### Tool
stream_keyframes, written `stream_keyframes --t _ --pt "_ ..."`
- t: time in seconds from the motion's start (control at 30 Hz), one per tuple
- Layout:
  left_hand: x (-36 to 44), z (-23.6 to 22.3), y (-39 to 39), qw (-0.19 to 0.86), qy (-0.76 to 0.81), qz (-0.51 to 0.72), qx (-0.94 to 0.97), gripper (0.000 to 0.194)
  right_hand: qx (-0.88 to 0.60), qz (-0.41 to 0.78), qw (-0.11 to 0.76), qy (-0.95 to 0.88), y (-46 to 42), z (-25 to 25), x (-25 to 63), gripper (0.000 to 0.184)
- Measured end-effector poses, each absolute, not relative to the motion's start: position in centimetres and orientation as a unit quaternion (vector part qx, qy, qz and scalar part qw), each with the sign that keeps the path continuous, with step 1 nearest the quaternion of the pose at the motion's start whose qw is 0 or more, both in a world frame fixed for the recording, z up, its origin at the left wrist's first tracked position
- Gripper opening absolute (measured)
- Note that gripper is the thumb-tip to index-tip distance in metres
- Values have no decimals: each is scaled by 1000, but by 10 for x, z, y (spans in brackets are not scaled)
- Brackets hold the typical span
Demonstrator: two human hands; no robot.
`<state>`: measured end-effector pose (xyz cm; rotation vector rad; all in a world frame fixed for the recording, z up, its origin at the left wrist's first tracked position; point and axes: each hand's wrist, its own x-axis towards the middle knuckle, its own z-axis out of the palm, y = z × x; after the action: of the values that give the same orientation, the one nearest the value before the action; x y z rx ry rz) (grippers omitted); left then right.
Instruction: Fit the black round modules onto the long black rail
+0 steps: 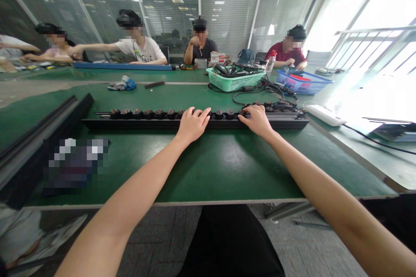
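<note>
Where the green table (pixel 201 169) runs crosswise in front of the person, a long black rail (pixel 136 124) lies flat on it, carrying a row of small dark round sockets (pixel 147 114) along its top. Both hands rest on this rail near its middle. With fingers spread and loosely laid over the sockets, the left hand (pixel 192 124) grips nothing. Just beside it, the right hand (pixel 258 120) curls its fingertips onto the row; whether it pinches a socket cannot be told. More black rails (pixel 48 127) lie at an angle at the table's left. Beyond the rail sit a green basket (pixel 234 81) of cables, a blue basket (pixel 303 83) and a white power strip (pixel 325 115). At the far side, 4 people sit at the table.
</note>
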<state>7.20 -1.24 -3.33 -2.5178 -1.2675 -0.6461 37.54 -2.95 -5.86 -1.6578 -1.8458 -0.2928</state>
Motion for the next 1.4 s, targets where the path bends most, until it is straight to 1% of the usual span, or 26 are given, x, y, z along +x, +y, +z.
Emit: stream_keyframes --t 0.3,0.73,1.4 --pt "73 -32 -14 124 -438 -219 -863 53 -640 -119 332 -683 -32 -60 377 36" --pt "72 -32 -14 124 -436 -220 -864 53 -633 -95 324 -697 -27 -62 378 35" --pt "72 -33 -13 126 -434 -223 -863 53 -641 -96 315 -694 -33 -56 374 35"
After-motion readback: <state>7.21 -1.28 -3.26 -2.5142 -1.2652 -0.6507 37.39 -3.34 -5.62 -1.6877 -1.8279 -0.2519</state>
